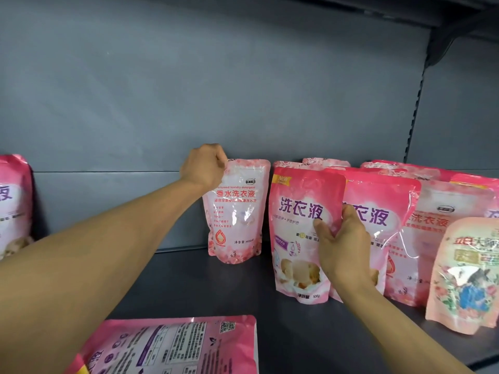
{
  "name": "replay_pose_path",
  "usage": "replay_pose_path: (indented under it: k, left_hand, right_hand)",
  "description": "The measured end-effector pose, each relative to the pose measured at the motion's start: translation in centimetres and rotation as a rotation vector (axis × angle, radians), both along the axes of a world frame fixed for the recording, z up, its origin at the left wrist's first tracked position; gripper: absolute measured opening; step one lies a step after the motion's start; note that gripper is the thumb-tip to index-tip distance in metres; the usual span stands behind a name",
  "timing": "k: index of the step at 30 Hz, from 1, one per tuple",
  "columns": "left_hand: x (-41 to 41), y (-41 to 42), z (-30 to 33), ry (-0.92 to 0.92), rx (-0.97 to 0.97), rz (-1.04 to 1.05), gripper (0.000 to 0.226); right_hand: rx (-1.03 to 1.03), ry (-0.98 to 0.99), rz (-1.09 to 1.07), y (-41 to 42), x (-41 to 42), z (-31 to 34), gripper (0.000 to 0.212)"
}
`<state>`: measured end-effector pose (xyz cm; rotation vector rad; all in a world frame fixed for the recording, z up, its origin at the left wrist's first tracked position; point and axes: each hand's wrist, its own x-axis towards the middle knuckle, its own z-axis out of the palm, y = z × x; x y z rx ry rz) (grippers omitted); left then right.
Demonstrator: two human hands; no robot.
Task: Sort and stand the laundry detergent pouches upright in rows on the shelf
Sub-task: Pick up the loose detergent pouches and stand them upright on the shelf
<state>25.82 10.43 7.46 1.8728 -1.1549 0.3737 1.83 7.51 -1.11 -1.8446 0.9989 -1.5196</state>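
Two hands grip upright pouches: left (204, 166) pale pouch's (236, 211) top, right (341, 244) pink pouch's (299, 238) edge.

Dim grey picture, a bit soft

White glare shines on the pouches (399, 233) at 3 o'clock; edges bend, and corners look blurry.

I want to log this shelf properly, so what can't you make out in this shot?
- Head view: pale pink pouches at the back, only tops show; front pouches hide them.
- Dark pink pouch at the left edge, cut off by the frame.
- Flat dark pink pouch lying back-up, print too small, bottom cut off.
- Left hand fingertips, hidden behind the pale pouch top.
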Motion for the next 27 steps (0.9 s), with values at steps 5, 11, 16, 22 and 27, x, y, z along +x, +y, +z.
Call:
replay_pose_path:
  k: [5, 11, 16, 22, 27]
  left_hand:
    - [-0.1, 0.6, -0.2, -0.022, 0.132, -0.005, 0.012]
    - [-1.9, 3.5, -0.4, -0.165, 0.152, 0.013, 0.052]
    - [-4.6, 9.3, -2.2, -0.175, 0.323, -0.111, 0.043]
    - [-6.2, 17.5, -5.4, -0.106, 0.639, -0.219, 0.039]
    - [-6.7, 24.5, -7.7, -0.114, 0.788, -0.293, 0.053]
  right_hand:
    - [0.031, -0.013, 0.046, 0.4, -0.1, 0.1, 0.025]
    - [-0.091, -0.062, 0.029, 2.6, -1.1, 0.0, 0.050]
    - [-0.370, 0.012, 0.118, 6.7, -2.1, -0.1, 0.040]
    - [0.018, 0.576, 0.582, 8.0, 1.8, -0.7, 0.009]
    - [0.234, 0.984, 0.800, 8.5, 5.3, -0.7, 0.032]
